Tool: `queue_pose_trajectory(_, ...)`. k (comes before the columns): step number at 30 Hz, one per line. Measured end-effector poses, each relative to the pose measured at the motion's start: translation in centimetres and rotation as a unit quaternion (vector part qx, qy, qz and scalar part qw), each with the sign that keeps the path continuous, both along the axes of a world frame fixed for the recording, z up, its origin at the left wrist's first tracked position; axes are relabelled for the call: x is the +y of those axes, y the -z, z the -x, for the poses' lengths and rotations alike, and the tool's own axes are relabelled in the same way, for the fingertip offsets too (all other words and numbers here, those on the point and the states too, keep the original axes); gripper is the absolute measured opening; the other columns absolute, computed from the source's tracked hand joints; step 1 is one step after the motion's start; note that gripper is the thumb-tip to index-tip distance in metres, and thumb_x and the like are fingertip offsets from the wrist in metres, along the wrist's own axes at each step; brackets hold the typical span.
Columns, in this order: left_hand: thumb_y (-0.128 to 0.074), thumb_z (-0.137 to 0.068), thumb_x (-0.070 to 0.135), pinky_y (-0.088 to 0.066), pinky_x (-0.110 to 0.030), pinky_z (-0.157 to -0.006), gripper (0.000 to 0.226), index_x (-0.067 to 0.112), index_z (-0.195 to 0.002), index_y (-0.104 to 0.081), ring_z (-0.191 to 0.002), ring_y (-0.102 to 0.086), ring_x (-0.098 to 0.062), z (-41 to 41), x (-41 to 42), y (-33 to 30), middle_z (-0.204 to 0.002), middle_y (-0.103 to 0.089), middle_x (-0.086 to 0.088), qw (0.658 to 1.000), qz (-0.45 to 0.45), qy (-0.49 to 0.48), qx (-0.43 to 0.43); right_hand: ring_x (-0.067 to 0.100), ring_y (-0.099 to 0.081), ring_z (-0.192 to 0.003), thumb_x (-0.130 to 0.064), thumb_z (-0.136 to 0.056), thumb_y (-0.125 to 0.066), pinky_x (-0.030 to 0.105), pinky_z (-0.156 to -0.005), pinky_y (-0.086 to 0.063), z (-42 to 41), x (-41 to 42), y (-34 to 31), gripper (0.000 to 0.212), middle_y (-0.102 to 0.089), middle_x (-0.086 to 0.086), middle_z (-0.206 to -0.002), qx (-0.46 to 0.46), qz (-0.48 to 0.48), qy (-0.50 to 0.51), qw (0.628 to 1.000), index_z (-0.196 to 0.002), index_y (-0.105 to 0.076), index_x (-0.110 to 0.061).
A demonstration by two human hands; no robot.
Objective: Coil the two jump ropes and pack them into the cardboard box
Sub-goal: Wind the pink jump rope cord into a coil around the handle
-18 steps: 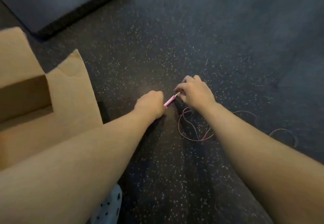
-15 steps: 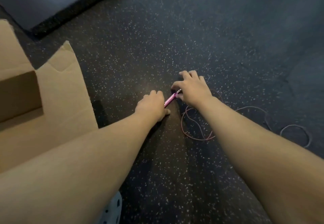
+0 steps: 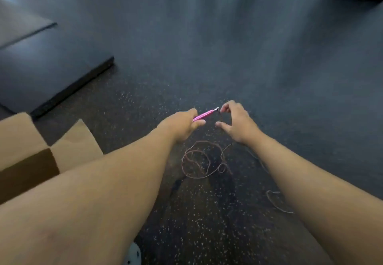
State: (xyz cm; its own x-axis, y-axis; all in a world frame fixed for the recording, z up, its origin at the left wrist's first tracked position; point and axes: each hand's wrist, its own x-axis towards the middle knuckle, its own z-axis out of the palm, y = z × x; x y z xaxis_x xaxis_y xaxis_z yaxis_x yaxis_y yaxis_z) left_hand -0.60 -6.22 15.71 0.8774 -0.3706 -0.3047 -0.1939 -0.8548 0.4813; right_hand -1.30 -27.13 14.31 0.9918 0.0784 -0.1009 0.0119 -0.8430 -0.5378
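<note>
A: What lies nearest the camera?

B: At 6 o'clock, at the very bottom edge, a bit of white material with dark dots (image 3: pixel 132 255). Both bare forearms reach up from the lower corners over the speckled dark floor (image 3: pixel 207 223).

A: And the rope?

B: The thin cord (image 3: pixel 199 159) lies in loose, uncoiled loops on the floor between the forearms, below the hands. A further loop (image 3: pixel 275 201) shows at about 4 o'clock, partly hidden by the right forearm.

A: Where is the cardboard box?

B: At 9 o'clock, at the left edge. The cardboard box (image 3: pixel 24 140) is open, its flaps up and its dark inside showing; the left forearm covers its lower part.

A: What of the hands?

B: The left hand (image 3: pixel 180 125) has a closed grip round the lower end of the pink handle (image 3: pixel 205 115), which slants up toward 2 o'clock. The right hand (image 3: pixel 238 122) has its fingers curled at the handle's metal tip (image 3: pixel 217 109); the thumb stands apart below. Whether it pinches the tip or the cord there, I cannot tell.

A: Beyond them?

B: A dark flat mat (image 3: pixel 51 73) at 10 o'clock, well apart; the far floor is blurred.
</note>
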Motion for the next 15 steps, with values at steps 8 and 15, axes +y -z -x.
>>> queue_pose_trajectory(8,-0.044,-0.107,0.041,-0.043,-0.036,-0.070,0.031,0.016,-0.107,-0.063,-0.075,-0.057,-0.020,7.7,-4.3,-18.8,-0.076,-0.059,0.006,0.971,0.199,0.050,-0.119,0.016,-0.057,-0.077,-0.026,-0.099,-0.065,0.026,-0.069,-0.044,10.1,-3.1,-21.1,0.026,-0.069,0.002,-0.088,-0.102,-0.173,0.106,0.974,-0.121,-0.052,-0.023)
queue_pose_trajectory(15,-0.050,-0.104,0.042,-0.031,-0.019,-0.040,0.026,0.019,-0.105,-0.060,-0.040,-0.037,-0.003,17.1,-6.6,-25.8,-0.064,-0.048,0.003,0.914,0.397,0.037,-0.074,0.019,-0.065,-0.058,-0.022,-0.102,-0.061,0.048,-0.088,-0.058,21.7,-4.0,-30.1,0.020,-0.062,0.004,-0.061,-0.119,-0.337,0.128,0.925,-0.107,-0.065,-0.003)
